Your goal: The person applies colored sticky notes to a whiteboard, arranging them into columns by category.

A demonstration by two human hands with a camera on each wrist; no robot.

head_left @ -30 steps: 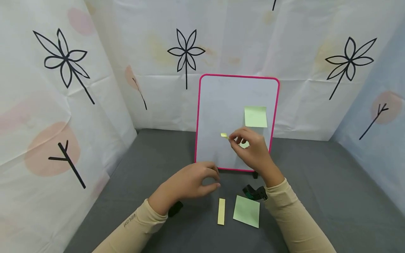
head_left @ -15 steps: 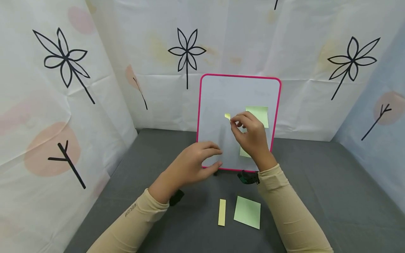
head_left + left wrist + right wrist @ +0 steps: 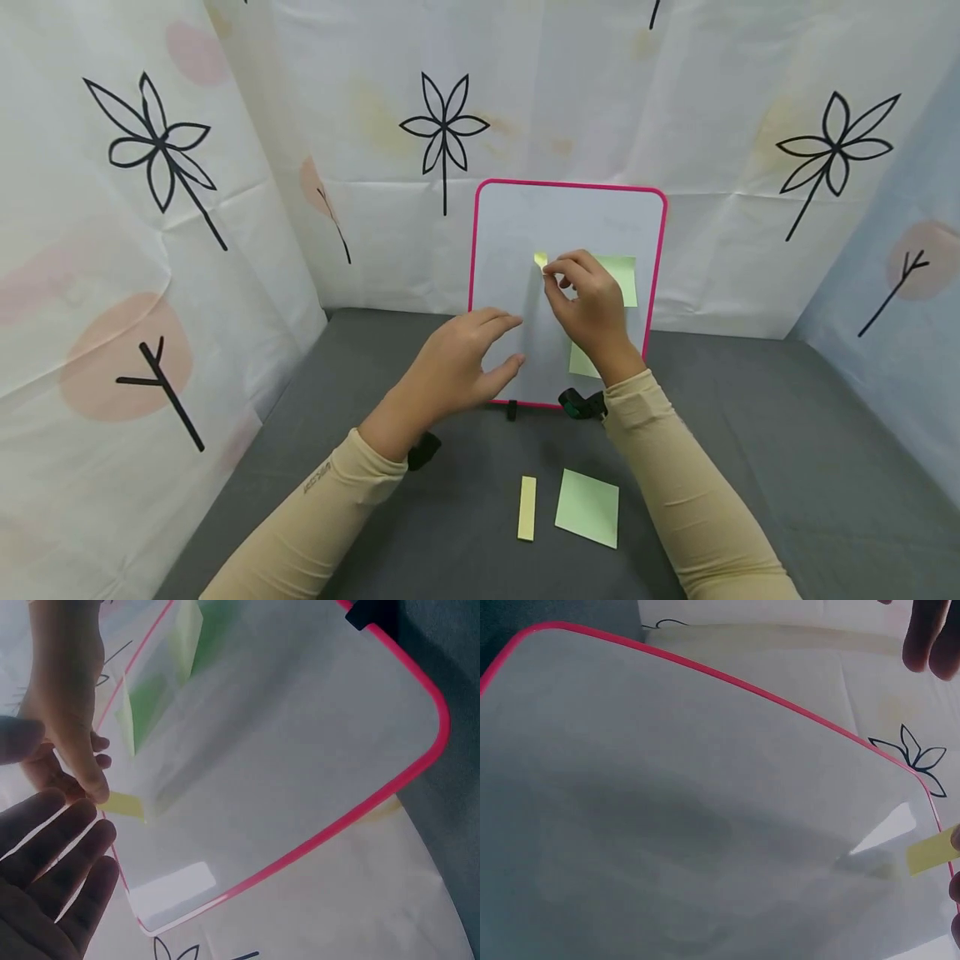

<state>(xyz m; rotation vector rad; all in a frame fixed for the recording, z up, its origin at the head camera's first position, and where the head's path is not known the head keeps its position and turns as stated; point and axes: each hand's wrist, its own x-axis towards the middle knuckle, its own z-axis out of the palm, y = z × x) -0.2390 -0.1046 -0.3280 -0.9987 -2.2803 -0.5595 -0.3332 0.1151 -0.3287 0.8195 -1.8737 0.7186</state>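
A slim yellow pad (image 3: 527, 508) and a green pad (image 3: 588, 508) are lying on the table (image 3: 450, 525). Beyond, the left hand (image 3: 459, 362) is hovering empty, fingers parted; the right hand (image 3: 588, 304) is pinching a yellow sticky strip (image 3: 540, 258), its long axis pointing up-left before the whiteboard (image 3: 506, 229), contact unclear; two green sticky notes (image 3: 622, 281) are hanging partly behind that hand.

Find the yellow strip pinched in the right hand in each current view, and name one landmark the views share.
Head: the yellow strip is right of centre, a little above mid-height, at the right hand's fingertips.
Left wrist: the yellow strip is left of centre, a little below mid-height.
Right wrist: the yellow strip is at the right edge, below mid-height, partly covered by fingers.
Shared landmark: the pink-rimmed board.
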